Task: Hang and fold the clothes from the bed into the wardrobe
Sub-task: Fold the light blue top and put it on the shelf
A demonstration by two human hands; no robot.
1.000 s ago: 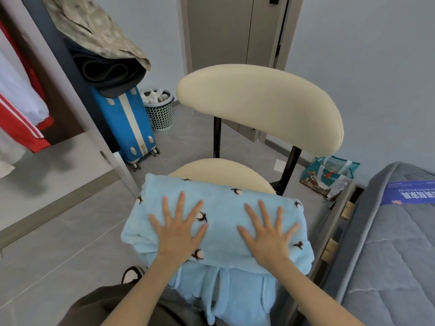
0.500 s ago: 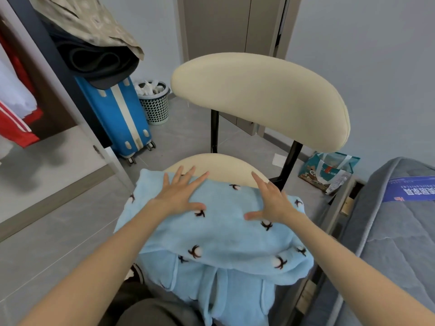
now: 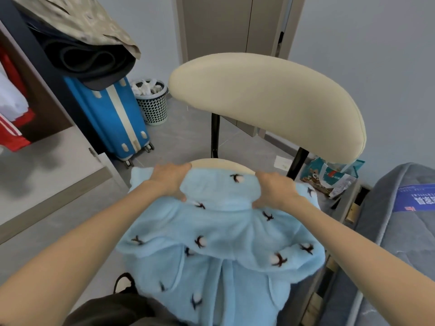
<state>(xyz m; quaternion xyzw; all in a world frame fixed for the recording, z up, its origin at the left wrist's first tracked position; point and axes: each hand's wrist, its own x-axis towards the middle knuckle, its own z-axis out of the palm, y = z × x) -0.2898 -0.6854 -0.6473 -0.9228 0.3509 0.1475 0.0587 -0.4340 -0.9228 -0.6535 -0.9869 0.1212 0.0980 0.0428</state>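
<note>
A light blue fleece garment [image 3: 219,234] with small dark and white cotton-flower prints lies folded over the seat of a cream chair [image 3: 266,102] and hangs down toward me. My left hand [image 3: 170,180] grips the far left part of its top fold, fingers curled under the fabric. My right hand [image 3: 274,190] grips the far right part of the same fold. The open wardrobe [image 3: 47,118] stands at the left with red and white clothes [image 3: 11,123] hanging inside. A corner of the grey bed [image 3: 400,231] shows at the right.
A blue suitcase [image 3: 110,118] topped with dark and beige clothes leans by the wardrobe. A mesh bin [image 3: 153,102] stands behind it, near a closed door [image 3: 226,27]. A teal bag [image 3: 329,177] lies on the floor beyond the chair. Dark fabric [image 3: 113,309] sits at my knees.
Both hands lay flat on the folded garment a second ago. They slid to its far edge and now curl around the fabric, bunching it up.
</note>
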